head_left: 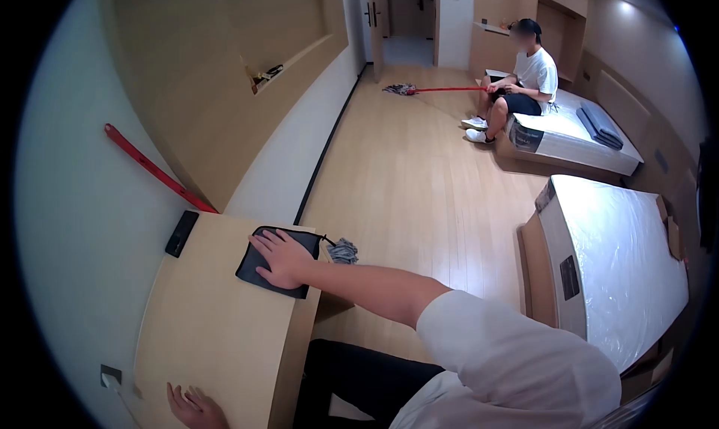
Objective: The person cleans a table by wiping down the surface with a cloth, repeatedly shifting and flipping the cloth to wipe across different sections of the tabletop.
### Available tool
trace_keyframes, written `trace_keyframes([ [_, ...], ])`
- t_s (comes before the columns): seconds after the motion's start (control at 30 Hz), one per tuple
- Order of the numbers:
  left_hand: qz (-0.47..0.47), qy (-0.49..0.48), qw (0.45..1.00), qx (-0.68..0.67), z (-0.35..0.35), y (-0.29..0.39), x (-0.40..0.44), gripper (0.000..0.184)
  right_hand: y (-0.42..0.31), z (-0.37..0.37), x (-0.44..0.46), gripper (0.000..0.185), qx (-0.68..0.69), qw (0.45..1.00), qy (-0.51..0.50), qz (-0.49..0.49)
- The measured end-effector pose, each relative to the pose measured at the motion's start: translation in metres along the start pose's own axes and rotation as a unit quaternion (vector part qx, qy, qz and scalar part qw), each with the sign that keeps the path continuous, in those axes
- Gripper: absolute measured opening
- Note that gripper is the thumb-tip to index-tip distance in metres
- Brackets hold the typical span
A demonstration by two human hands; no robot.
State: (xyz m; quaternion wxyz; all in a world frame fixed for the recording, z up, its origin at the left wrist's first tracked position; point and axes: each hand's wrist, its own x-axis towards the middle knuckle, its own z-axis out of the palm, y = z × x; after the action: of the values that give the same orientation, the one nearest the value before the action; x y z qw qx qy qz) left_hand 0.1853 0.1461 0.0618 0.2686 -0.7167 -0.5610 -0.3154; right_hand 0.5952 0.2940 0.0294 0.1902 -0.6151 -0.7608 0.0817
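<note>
A dark grey cloth with black edging (252,273) lies spread near the far end of a light wooden desk (225,332). My right hand (283,260) rests flat on top of the cloth, fingers stretched and apart, covering much of it. At the bottom left, my left hand (195,406) touches the desktop with its fingers apart and nothing in them. A black rectangular object (182,233) sits on the desk's far left corner, beyond the cloth.
A red pole (157,173) leans at the wall behind the desk. A grey mop head (343,251) shows beside it. A person (535,73) sits on a far bed, holding a red-handled mop (449,90). A plastic-wrapped mattress (629,257) stands at right. A plug (111,380) is in the wall.
</note>
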Motion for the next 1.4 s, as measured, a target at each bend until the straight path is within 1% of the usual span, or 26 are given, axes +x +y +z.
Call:
trace_keyframes([
  [0.1, -0.010, -0.004, 1.000, 0.001, 0.005, -0.008, -0.003, 0.039, 0.000, -0.001, 0.001, 0.078, -0.001, 1.000, -0.002, -0.004],
  [0.23, 0.002, -0.040, 0.999, -0.024, 0.014, -0.014, -0.007, 0.037, 0.002, 0.005, 0.001, 0.077, 0.010, 1.000, 0.004, 0.006],
  [0.4, -0.021, -0.057, 0.998, -0.033, 0.017, -0.022, -0.011, 0.038, -0.002, -0.004, -0.002, 0.071, -0.009, 1.000, -0.022, 0.006],
  [0.5, 0.000, -0.042, 0.999, -0.019, 0.019, -0.025, -0.013, 0.039, -0.003, -0.001, -0.001, 0.071, -0.011, 1.000, -0.026, 0.007],
  [0.6, -0.021, -0.046, 0.998, -0.049, 0.021, -0.018, -0.017, 0.039, 0.001, -0.002, 0.003, 0.071, -0.017, 1.000, -0.018, 0.006],
  [0.7, -0.032, -0.051, 0.998, -0.029, 0.012, -0.022, -0.022, 0.040, -0.001, 0.002, 0.000, 0.072, -0.019, 1.000, -0.012, 0.001],
  [0.8, -0.124, -0.068, 0.987, -0.071, 0.007, -0.012, -0.017, 0.039, 0.001, 0.003, 0.000, 0.072, 0.004, 1.000, -0.013, 0.002],
  [0.9, -0.219, -0.129, 0.967, -0.035, 0.008, -0.014, -0.020, 0.041, 0.007, 0.008, -0.001, 0.073, -0.008, 1.000, 0.001, 0.003],
  [0.93, -0.246, -0.130, 0.960, -0.039, 0.022, -0.026, -0.027, 0.041, 0.004, 0.010, 0.005, 0.074, -0.013, 1.000, 0.000, -0.009],
  [1.0, -0.306, -0.124, 0.944, -0.021, 0.053, -0.070, -0.050, 0.040, 0.005, 0.013, 0.007, 0.074, -0.024, 1.000, 0.000, -0.002],
  [1.07, -0.321, -0.161, 0.933, -0.033, 0.041, -0.066, -0.041, 0.044, 0.001, 0.004, 0.005, 0.074, -0.034, 0.999, -0.008, -0.001],
  [1.13, -0.355, -0.162, 0.913, -0.117, 0.033, -0.063, -0.035, 0.041, 0.005, 0.009, 0.007, 0.073, -0.051, 0.999, 0.001, -0.010],
  [1.23, -0.272, -0.201, 0.938, -0.076, 0.028, -0.072, -0.042, 0.043, 0.001, 0.004, 0.003, 0.070, -0.062, 0.998, -0.005, -0.015],
  [1.33, -0.196, -0.247, 0.946, -0.071, 0.001, -0.070, -0.040, 0.045, 0.002, 0.003, 0.008, 0.070, -0.056, 0.998, -0.022, -0.021],
  [1.4, -0.179, -0.271, 0.941, -0.090, -0.003, -0.095, -0.054, 0.047, 0.004, 0.007, 0.012, 0.072, -0.059, 0.998, -0.029, -0.021],
])
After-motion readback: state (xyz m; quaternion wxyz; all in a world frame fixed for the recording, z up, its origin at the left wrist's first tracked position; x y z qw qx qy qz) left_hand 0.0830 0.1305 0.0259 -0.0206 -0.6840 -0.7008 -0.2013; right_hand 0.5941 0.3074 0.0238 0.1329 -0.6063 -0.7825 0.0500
